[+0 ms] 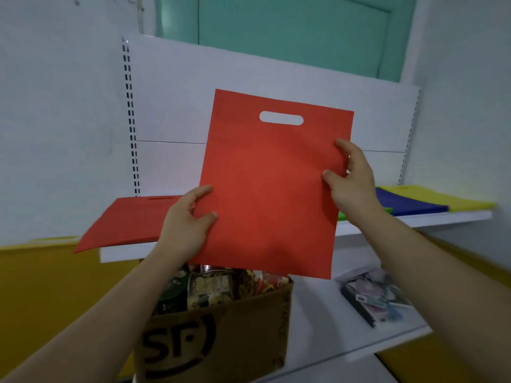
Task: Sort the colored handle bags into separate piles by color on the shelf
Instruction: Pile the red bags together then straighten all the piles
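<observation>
**Red handle bag held upright in front of the shelf**

At 6 o'clock, a brown cardboard box printed with black "SF" lettering [215, 335] is filled with snack packets; at 4 o'clock, a clear pack of small items [373, 297] lies on the lower white shelf board [318, 313]. At centre, the flat red non-woven bag with an oval cut-out handle [271, 189] is held upright, clear of the shelf. Its lower left edge is pinched by the left hand [185, 225] and its right edge by the right hand [351, 186], thumbs in front. Behind, on the upper white shelf [414, 221], a red bag pile [124, 222] lies at 9 o'clock. At 3 o'clock a green bag edge [343, 215], a blue bag [409, 203] and a yellow bag [442, 197] overlap.
</observation>
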The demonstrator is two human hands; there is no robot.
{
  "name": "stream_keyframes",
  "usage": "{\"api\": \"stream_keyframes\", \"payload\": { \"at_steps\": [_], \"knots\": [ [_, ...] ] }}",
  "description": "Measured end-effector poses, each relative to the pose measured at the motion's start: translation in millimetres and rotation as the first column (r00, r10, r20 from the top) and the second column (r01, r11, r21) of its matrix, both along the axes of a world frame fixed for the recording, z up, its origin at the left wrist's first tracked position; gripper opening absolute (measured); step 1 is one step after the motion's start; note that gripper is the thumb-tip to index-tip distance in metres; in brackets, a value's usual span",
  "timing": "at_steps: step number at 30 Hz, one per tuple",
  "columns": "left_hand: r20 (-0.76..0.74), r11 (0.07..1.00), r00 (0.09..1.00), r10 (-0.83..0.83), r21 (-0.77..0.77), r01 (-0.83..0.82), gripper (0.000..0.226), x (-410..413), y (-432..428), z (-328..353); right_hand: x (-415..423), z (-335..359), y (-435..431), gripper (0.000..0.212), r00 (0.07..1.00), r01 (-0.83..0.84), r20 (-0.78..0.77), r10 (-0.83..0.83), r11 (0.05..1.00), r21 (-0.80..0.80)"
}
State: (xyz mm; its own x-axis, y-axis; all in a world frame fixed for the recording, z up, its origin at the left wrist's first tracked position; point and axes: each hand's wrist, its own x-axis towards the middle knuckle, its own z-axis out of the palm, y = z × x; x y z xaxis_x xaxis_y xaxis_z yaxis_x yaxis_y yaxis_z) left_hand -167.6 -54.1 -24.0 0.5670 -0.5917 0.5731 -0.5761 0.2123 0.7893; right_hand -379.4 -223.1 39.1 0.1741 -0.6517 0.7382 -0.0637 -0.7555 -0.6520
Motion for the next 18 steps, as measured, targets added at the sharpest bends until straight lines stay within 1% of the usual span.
{"api": "stream_keyframes", "payload": {
  "at_steps": [5,9,13,18],
  "knots": [
    [0.013,1.0,1.0,0.014,0.024,-0.014,0.052,-56.1,-36.3,-5.2,-55.6,1.3,-36.6,0.057,1.0,-0.012,-0.003,0.012,1.0,-0.011],
    [0.014,0.999,0.999,0.036,0.018,-0.036,0.051,-86.3,-55.1,-7.3,-78.4,-0.6,-62.0,0.057,0.999,-0.04,0.007,0.04,0.999,-0.004],
    [0.0,0.998,0.998,0.057,0.029,-0.057,0.051,-91.1,-65.6,-8.7,-76.8,-3.8,-81.3,0.057,0.997,-0.076,0.021,0.075,0.996,0.038],
    [-0.042,0.995,0.998,0.047,0.086,-0.043,0.057,-68.4,-69.8,-5.4,-46.8,-5.4,-99.7,0.057,0.993,-0.106,0.055,0.101,0.99,0.096]
  ]
}}
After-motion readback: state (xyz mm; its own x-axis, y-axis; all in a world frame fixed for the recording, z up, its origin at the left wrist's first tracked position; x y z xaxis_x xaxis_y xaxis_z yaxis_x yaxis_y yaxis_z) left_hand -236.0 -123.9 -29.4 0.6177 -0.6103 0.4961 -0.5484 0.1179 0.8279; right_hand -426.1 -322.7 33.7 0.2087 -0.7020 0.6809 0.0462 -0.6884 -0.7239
